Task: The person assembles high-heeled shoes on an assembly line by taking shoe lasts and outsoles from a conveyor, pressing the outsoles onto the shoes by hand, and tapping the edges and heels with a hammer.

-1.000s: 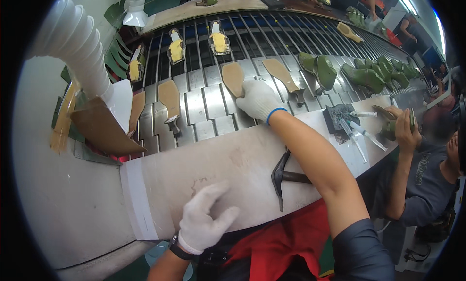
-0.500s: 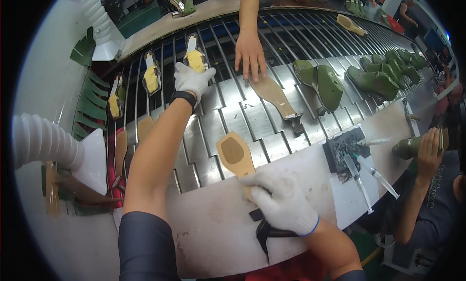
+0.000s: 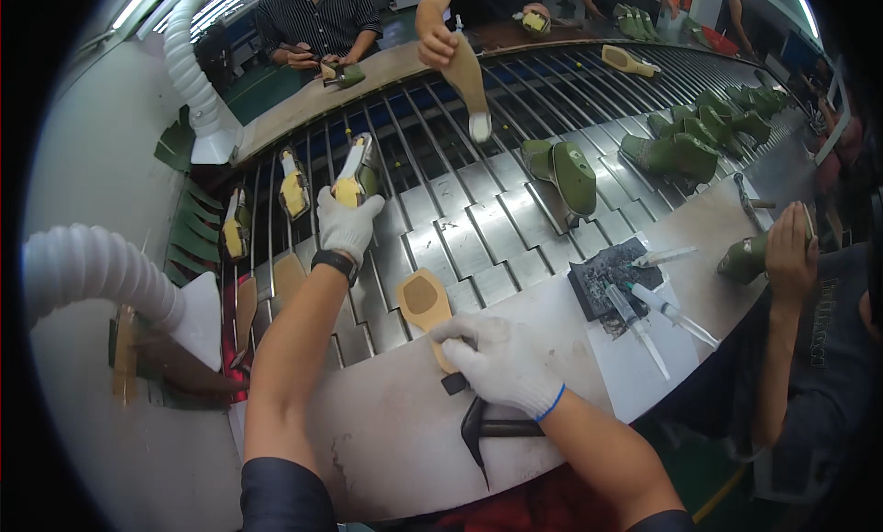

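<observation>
My left hand [image 3: 346,223], in a white knit glove, grips the near end of a green shoe [image 3: 368,175] that lies bottom up on the conveyor, a yellow patch on its underside. The shoe is tipped, its green side showing. My right hand [image 3: 504,359], also gloved, is closed on the narrow end of a tan shoe sole [image 3: 424,295] with a darker oval on its wide part. A small black piece [image 3: 454,383] shows at the sole's narrow end. Below that hand a black hammer [image 3: 474,431] lies on the worktop; my wrist hides part of its handle.
Two more yellow-patched shoes [image 3: 293,187] stand left on the conveyor rollers [image 3: 428,118]. Green shoes [image 3: 676,155] line the right. Syringes [image 3: 635,325] lie by a dark block [image 3: 602,279]. White hoses [image 3: 101,274] are at left. Across, a co-worker's hand [image 3: 438,48] holds another sole [image 3: 467,77].
My left hand has closed on the yellow-patched shoe and tipped it. The co-worker opposite has lifted a sole off the conveyor and drawn it back. My right hand keeps its sole.
</observation>
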A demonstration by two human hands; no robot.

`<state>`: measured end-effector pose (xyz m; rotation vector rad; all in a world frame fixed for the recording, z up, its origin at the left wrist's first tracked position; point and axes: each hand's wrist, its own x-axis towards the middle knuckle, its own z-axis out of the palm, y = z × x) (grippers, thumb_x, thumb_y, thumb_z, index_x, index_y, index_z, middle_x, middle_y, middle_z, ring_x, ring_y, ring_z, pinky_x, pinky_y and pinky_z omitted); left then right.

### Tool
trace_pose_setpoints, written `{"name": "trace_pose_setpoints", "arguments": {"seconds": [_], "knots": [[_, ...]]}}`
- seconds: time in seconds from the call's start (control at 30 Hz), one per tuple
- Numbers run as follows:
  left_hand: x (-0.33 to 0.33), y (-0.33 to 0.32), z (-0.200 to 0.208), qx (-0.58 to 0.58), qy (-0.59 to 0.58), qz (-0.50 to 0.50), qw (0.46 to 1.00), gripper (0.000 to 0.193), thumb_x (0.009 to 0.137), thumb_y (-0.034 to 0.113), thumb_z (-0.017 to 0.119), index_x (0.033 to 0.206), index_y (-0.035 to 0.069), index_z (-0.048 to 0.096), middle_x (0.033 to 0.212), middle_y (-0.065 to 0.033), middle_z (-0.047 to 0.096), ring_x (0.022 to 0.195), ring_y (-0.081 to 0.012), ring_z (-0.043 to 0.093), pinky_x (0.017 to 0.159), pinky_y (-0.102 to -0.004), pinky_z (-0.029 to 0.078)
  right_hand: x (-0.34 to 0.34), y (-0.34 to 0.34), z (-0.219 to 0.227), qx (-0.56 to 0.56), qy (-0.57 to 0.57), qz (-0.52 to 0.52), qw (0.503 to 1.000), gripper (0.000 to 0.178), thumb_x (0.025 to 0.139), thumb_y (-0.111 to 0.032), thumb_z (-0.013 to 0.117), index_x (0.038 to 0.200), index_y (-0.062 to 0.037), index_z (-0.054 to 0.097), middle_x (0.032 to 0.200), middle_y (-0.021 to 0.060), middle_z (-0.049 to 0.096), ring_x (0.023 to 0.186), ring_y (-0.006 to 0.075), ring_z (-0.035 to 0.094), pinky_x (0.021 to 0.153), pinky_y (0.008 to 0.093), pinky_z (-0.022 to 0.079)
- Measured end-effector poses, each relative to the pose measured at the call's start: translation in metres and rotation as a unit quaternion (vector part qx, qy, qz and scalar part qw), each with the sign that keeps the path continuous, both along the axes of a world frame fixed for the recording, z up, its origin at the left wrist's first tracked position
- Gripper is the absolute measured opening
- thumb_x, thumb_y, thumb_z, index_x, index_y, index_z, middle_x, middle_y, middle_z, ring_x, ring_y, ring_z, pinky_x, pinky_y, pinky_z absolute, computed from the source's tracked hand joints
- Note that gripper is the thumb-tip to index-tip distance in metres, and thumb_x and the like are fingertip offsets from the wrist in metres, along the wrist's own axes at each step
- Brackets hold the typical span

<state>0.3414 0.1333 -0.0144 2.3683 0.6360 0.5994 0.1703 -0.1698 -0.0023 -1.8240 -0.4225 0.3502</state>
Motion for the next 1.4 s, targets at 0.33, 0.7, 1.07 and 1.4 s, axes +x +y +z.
{"name": "trace_pose_setpoints", "arguments": {"seconds": [0.33,0.7,1.07,1.4], "knots": [[-0.344,-0.039,0.041,0.027,-0.13,-0.06,0.989,0.102,0.078,0.018,0.091,0.162,-0.006,0.039,0.151,-0.0256,0.053,0.14,-0.0383,0.056,0.123,-0.0453,0.042,-0.112,0.035,0.014,0.467,0.279,-0.124,0.83,0.03,0.108,-0.006,0.06,0.135,0.0057,0.069,0.11,0.0144,0.079,0.102,0.0198,0.077,0.089,0.0326,0.062],[-0.498,-0.051,0.01,0.219,-0.092,-0.151,0.96,0.098,0.083,0.02,0.094,0.163,-0.003,0.043,0.148,-0.0293,0.056,0.133,-0.0494,0.058,0.114,-0.0563,0.049,-0.125,-0.008,-0.018,-0.033,-0.222,-0.085,0.971,0.034,0.1,-0.009,0.065,0.132,0.0013,0.069,0.128,0.0271,0.074,0.121,0.0426,0.073,0.104,0.0483,0.058],[-0.491,-0.048,-0.006,0.25,-0.151,-0.112,0.95,0.078,0.096,0.029,0.085,0.156,-0.006,0.049,0.144,-0.0293,0.059,0.125,-0.048,0.061,0.107,-0.0557,0.051,-0.128,0.047,0.008,0.212,0.163,-0.076,0.96,0.041,0.113,-0.037,0.068,0.092,-0.0025,0.072,0.078,0.0009,0.068,0.067,0.0065,0.061,0.06,0.0255,0.048],[-0.507,-0.051,-0.011,0.23,-0.14,-0.101,0.958,0.075,0.091,0.016,0.081,0.157,-0.005,0.051,0.145,-0.0287,0.059,0.128,-0.0472,0.06,0.111,-0.0543,0.05,-0.129,0.054,0.005,0.025,0.022,-0.031,0.999,0.043,0.108,-0.038,0.071,0.083,-0.004,0.07,0.071,0.0031,0.062,0.068,0.0098,0.056,0.066,0.0317,0.048]]}}
